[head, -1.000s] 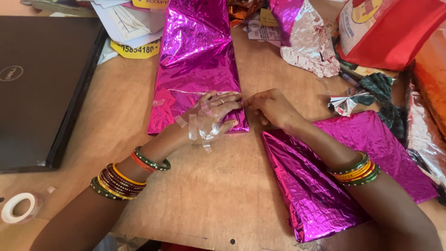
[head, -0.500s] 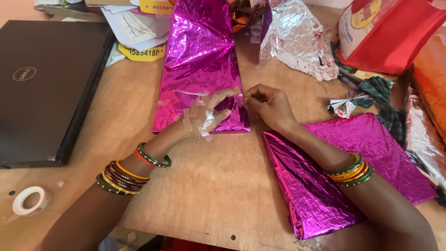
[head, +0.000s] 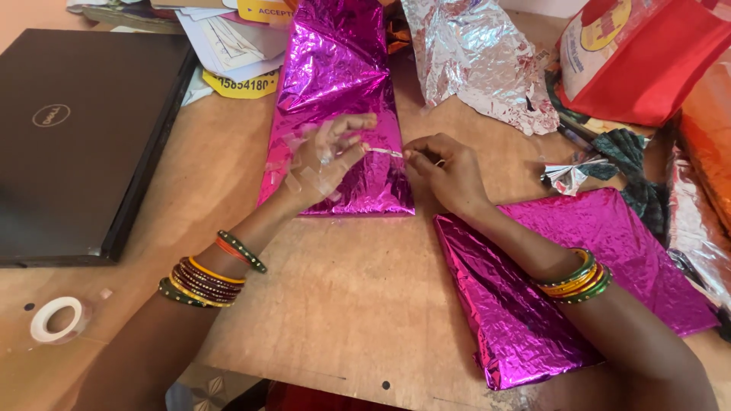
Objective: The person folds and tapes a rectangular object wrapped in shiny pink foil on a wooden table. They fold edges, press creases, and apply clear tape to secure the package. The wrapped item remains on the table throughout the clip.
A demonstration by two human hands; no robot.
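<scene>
Here, on brown wooden table (head: 335, 304): closed black laptop (head: 76, 144) at left edge. Long parcel wrapped in magenta foil (head: 339, 99), flat, lengthwise away from viewer. Second magenta foil parcel (head: 579, 281) under right forearm. Crumpled silver foil sheet (head: 480, 61) beyond. Left hand (head: 324, 160) raised just over long parcel, fingers spread, spare tape pieces stuck along back, apparently kept ready. Right hand (head: 445, 171) pinched shut on short clear tape strip (head: 381, 151), stretched between both hands. White tape roll (head: 55, 320) near left.
</scene>
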